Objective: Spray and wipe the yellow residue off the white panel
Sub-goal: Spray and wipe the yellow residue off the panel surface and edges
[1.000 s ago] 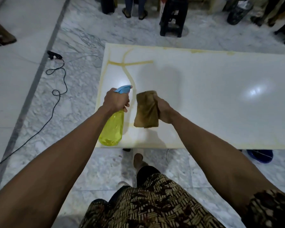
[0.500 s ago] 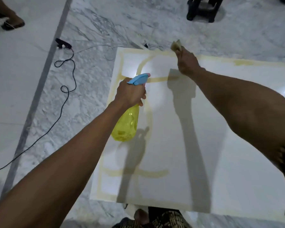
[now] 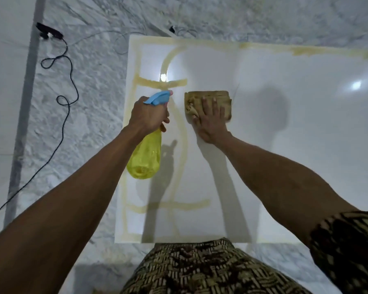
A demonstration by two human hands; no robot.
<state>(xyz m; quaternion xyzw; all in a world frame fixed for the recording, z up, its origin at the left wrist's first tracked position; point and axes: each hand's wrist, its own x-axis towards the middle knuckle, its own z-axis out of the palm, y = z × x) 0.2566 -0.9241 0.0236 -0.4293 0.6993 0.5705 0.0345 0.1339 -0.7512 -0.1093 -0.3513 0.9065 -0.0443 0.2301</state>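
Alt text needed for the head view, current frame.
A right hand presses a brown cloth flat on a white panel streaked with yellow residue. The left hand grips a yellow spray bottle beside it.

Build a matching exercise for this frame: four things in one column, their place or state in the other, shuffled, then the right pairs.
Things:
1. spray bottle
2. brown cloth
3. yellow residue
4. black cable

Places or states:
A. lies looped on the marble floor, left of the white panel
B. gripped in the left hand, nozzle pointing away from the person
C. pressed flat on the panel under the right hand
D. runs in streaks across the panel's left part

Pairs: 1-B, 2-C, 3-D, 4-A
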